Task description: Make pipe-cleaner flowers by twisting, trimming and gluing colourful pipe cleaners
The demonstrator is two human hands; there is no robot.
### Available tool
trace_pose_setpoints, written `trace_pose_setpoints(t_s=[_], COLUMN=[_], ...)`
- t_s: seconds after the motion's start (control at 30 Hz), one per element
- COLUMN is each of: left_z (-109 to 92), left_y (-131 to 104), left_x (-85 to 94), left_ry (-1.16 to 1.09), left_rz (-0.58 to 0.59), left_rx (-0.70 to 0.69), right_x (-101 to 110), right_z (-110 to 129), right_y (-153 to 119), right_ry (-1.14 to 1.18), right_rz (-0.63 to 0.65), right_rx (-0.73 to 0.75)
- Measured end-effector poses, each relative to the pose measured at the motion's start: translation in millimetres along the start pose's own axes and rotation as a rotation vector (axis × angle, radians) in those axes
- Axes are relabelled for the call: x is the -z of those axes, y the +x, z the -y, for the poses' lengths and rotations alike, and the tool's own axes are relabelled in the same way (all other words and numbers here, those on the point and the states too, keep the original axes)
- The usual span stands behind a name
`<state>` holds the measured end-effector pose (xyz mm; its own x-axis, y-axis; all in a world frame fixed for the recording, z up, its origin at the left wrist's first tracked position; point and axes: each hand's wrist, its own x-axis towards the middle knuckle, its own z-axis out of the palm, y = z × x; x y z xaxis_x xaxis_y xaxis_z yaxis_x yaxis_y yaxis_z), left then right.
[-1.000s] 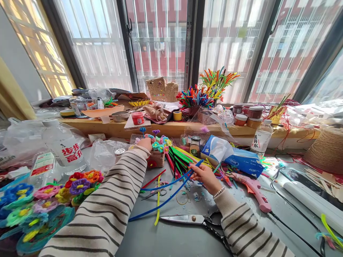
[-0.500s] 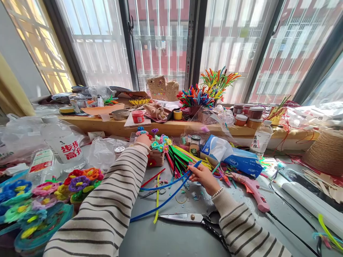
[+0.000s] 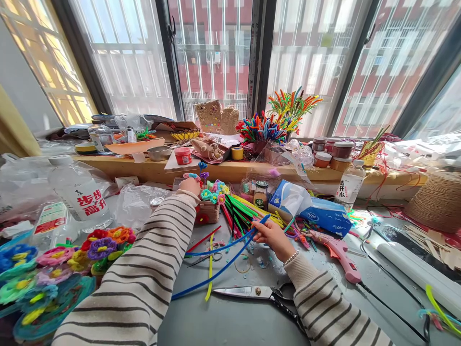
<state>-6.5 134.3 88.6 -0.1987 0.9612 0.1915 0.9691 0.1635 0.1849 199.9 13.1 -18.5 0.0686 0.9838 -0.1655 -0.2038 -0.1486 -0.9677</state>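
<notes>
Lying closest to you, the large scissors [image 3: 258, 291] are resting on the grey table [image 3: 201, 322]. Beyond them, your right hand [image 3: 272, 238] is pinching the blue pipe cleaners [image 3: 219, 272] between thumb and fingers, their lengths trailing leftward above the table. Farther off, your left hand [image 3: 189, 186] is reaching beside the small flowers [image 3: 215, 192] in the woven basket [image 3: 209, 212]; whether its fingers are closing on anything, you cannot tell.

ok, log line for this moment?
left hand: at flower basket, grip unclear | right hand: grip on blue pipe cleaners | large scissors: on table
</notes>
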Motion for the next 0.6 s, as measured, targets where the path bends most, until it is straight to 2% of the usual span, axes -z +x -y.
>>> trace_pose_setpoints(t_s=[0.3,0.6], left_z=[-0.7,6.7], left_y=[-13.3,-11.0], left_x=[15.1,7.6], left_ry=[-0.018,-0.008], left_rz=[-0.065,0.027], left_rx=[-0.054,-0.06], right_x=[-1.0,-2.0], right_z=[5.0,6.2], right_y=[-7.5,-8.2], right_ry=[0.008,0.011], right_rz=[0.018,0.027], right_rx=[0.016,0.026])
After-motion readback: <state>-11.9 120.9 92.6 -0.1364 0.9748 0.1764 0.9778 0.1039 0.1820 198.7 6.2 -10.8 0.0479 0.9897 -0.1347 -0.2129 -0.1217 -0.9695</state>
